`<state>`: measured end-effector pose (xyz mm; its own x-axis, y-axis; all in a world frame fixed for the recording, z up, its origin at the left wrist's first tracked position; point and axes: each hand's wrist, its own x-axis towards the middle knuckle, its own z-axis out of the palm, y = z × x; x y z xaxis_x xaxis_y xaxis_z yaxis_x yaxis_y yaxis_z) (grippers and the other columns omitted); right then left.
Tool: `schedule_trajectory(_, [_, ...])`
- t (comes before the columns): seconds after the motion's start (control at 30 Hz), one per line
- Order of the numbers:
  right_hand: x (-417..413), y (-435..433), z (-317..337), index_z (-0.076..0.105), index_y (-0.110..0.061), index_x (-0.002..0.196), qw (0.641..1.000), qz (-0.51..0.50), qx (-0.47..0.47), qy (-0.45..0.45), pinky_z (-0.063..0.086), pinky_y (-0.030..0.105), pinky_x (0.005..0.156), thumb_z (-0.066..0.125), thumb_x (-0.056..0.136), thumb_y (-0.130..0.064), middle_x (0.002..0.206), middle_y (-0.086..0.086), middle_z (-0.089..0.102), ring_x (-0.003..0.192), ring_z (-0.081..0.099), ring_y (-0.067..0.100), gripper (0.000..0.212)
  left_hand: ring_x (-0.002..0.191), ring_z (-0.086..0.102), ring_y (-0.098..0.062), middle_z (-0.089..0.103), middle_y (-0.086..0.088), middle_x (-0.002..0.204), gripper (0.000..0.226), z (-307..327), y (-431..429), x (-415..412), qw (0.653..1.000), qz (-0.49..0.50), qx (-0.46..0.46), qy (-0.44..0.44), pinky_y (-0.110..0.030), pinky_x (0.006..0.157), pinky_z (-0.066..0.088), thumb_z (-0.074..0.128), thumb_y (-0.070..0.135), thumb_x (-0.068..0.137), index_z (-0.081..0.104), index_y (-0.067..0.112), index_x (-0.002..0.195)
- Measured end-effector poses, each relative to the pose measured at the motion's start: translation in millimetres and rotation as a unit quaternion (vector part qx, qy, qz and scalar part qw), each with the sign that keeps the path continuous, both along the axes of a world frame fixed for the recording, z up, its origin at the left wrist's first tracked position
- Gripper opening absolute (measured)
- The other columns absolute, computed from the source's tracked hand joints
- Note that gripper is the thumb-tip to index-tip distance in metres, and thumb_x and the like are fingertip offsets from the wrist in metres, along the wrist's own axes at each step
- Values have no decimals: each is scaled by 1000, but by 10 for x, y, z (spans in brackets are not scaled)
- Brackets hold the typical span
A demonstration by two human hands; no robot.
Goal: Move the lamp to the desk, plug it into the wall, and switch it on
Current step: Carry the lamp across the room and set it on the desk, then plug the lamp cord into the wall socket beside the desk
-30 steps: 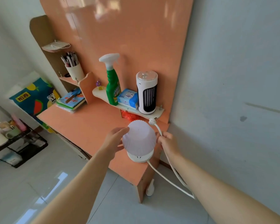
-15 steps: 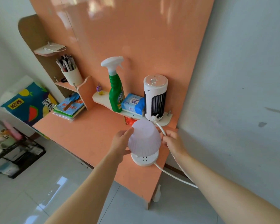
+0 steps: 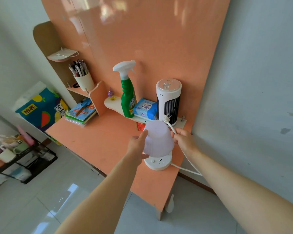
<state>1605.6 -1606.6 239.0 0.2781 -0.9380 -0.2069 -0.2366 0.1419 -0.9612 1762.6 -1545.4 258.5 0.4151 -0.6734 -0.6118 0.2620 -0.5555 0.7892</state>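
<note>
Head view: the lamp [image 3: 158, 141], a pale dome shade on a round white base [image 3: 157, 163] with a socket and button on its face, stands on the orange worktop [image 3: 98, 144] near its right front corner, just in front of the low shelf [image 3: 115, 108]. The left hand [image 3: 137, 146] cups the left side of the shade, fingers [image 3: 145, 133] spread along it with the thumb under its lower edge. The right hand [image 3: 183, 140] pinches the white cord [image 3: 172, 128] between thumb and fingertips beside the shade; the plug [image 3: 166, 118] sticks up above it, unconnected, close to the tower fan [image 3: 168, 101]. The cord leaves the base and loops off the worktop edge under the right forearm. Risks, as judged: pulling the cord toward the wall could drag or tip the light lamp off the near corner once the left hand releases; the raised plug could knock the fan or the tissue pack [image 3: 145, 108]; the slack loop could snag on the worktop edge. Against the earlier frames, the lamp base now sits on the worktop rather than being carried above it, both grips are unchanged, and the camera has closed in.
</note>
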Motion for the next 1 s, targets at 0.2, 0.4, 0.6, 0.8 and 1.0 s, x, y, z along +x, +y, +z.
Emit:
schedule_trajectory(0.2, [-165,131,55,47,-22,47,999,-33,-1,-22,32,26,59,43,63,2,71,13,54,67,44,19,29,121,49,-34,49,-13,133,59,0,35,35,999,-21,8,36,-54,92,50,59,49,85,48,9,126])
schedule_trajectory(0.4, [-365,318,124,47,-12,54,998,-26,-3,-61,38,18,61,37,67,15,80,1,63,71,55,1,32,109,51,-28,45,-6,131,63,61,63,31,990,-4,-2,-142,-41,83,48,62,42,84,40,17,138])
schedule_trajectory(0.6, [-561,510,224,51,-11,59,996,-41,-20,-78,40,6,51,36,69,16,82,13,58,62,51,10,32,74,57,-19,63,2,76,13,313,99,-148,912,-34,-168,-372,-27,60,42,57,10,79,65,20,78])
schedule_trajectory(0.8, [-731,652,318,61,-9,67,996,-49,-20,-77,41,23,65,41,69,12,82,5,64,69,49,17,28,54,57,-9,65,1,68,19,464,105,-668,954,-186,-136,-194,-21,49,42,55,19,89,66,14,74])
schedule_trajectory(1.0, [-918,784,299,64,0,77,997,-33,-2,-69,42,14,56,43,69,12,72,0,62,60,49,10,26,55,60,-13,68,-6,73,30,494,77,-1029,985,-105,-139,-11,-25,51,38,45,23,97,65,10,80])
